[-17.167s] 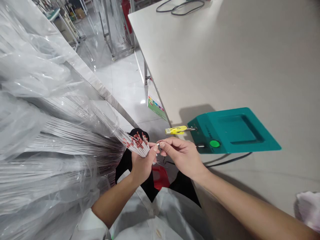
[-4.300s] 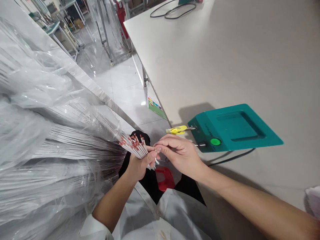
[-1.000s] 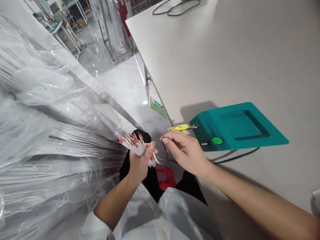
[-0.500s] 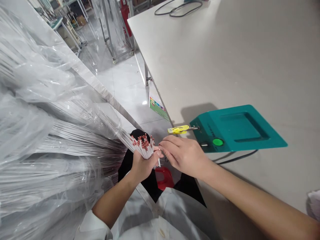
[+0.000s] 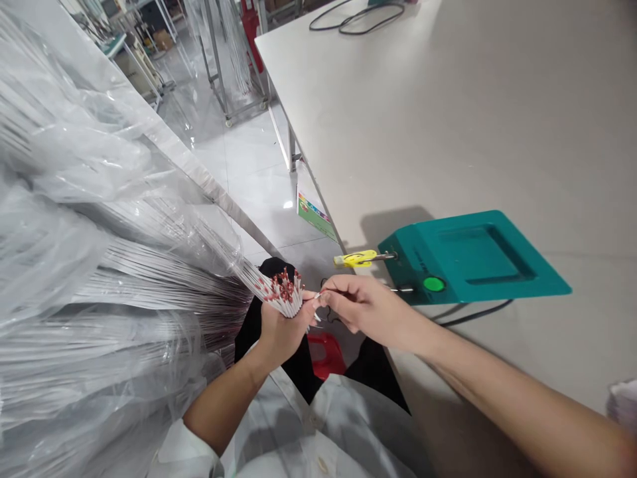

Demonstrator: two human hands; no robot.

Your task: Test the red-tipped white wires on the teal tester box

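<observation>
My left hand (image 5: 281, 328) is closed around a bundle of thin white wires with red tips (image 5: 283, 292); the bundle runs out of clear plastic bags (image 5: 99, 265) at the left. My right hand (image 5: 365, 309) is pinched on the end of one wire from that bundle, right beside my left thumb. Just right of it stands a teal box (image 5: 468, 255) with a green button (image 5: 434, 284) on its front. A metal pin with a yellow clip (image 5: 355, 258) sticks out of the box above my right hand.
The teal box sits near the front edge of a large pale table (image 5: 448, 113). A black cable (image 5: 468, 312) leaves the box, and more cable lies coiled at the far edge (image 5: 358, 14). A red stool (image 5: 326, 352) stands below. Metal racks (image 5: 223, 60) stand on the glossy floor.
My right hand has gone from lying over the bundle's ends to pinching a single wire end. The bundle in my left hand has barely moved.
</observation>
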